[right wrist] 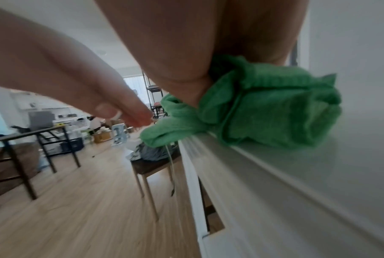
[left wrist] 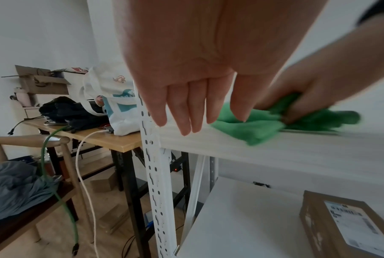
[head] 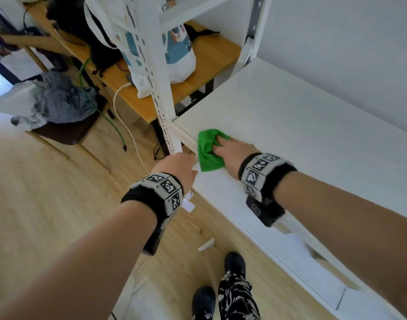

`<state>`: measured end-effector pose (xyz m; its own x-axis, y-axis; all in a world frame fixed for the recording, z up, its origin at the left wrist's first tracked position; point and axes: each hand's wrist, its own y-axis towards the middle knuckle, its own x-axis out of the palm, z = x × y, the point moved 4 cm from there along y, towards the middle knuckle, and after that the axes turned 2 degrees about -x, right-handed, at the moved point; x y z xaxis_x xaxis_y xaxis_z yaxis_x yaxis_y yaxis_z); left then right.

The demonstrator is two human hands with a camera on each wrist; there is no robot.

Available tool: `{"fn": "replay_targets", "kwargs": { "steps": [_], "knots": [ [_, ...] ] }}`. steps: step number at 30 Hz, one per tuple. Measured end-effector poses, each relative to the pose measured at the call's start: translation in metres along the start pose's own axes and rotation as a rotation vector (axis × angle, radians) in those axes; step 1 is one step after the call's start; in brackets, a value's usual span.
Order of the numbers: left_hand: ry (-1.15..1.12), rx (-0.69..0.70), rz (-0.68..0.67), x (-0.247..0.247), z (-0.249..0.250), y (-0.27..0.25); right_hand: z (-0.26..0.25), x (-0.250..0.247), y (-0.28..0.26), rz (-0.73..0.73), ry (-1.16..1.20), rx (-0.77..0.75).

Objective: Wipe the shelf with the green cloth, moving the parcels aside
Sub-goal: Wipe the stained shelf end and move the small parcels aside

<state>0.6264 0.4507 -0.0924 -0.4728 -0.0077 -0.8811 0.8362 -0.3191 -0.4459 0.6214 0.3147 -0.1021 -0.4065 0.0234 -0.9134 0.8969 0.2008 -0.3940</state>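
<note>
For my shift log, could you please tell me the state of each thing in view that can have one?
green cloth: crumpled, lying at the shelf's front left corner, partly over the edge.
right hand: pressing on the cloth, fingers dug into its folds.
left hand: fingers straight, at the shelf's front edge beside the post, holding nothing.
shelf: no parcels on the part in view.
parcel: closed, label up, lying on the shelf below.
tote bag: upright on the desk.

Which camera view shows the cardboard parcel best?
The left wrist view: only there is the cardboard parcel visible, lying on the lower shelf with its label up. The head view and the right wrist view show no parcel at all.
</note>
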Motion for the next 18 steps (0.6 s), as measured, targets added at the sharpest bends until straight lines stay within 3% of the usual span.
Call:
{"fn": "replay_targets", "kwargs": {
  "steps": [3,6,11,18],
  "knots": [
    [0.026,-0.012,-0.01,0.007,0.008,-0.001,-0.003,0.009,-0.006,-0.004,0.02,0.005],
    [0.055,0.029,0.007,0.011,0.023,0.001,0.02,0.04,-0.069,0.037,0.077,0.027],
    [0.091,0.167,-0.006,0.019,0.064,-0.002,0.069,0.078,-0.175,0.025,0.25,0.305],
    [0.205,0.332,0.0,0.04,0.113,-0.007,0.084,0.056,-0.128,0.122,0.3,0.392]
  ]
}}
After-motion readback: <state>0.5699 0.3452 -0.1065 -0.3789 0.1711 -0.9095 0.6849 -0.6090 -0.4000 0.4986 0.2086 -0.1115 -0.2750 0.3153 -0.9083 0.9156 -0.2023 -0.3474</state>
